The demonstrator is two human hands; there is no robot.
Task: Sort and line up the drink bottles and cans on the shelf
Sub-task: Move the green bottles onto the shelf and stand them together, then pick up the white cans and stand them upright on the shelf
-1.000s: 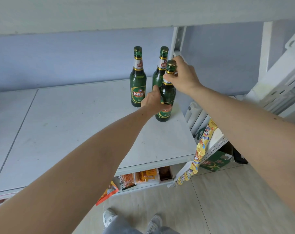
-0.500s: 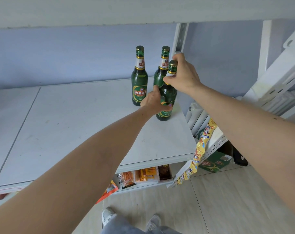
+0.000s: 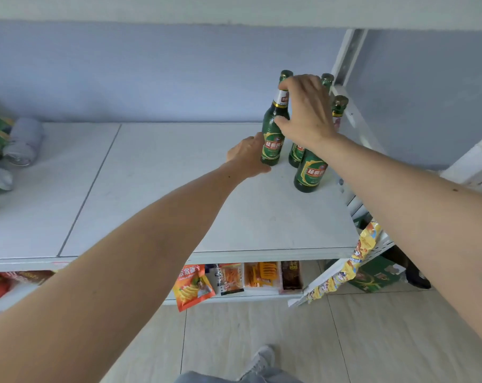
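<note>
Gripping green bottle [image 3: 273, 136], red label, both hands

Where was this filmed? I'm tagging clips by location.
Probably a small shop: white retail shelf holding green beer bottles, packaged snacks on the tier below, and a strip of hanging snack packets at the shelf end.

rear bottle [image 3: 296, 154] mostly behind right hand [image 3: 307, 111], cans [image 3: 23, 142] blurred, cut off left
</note>
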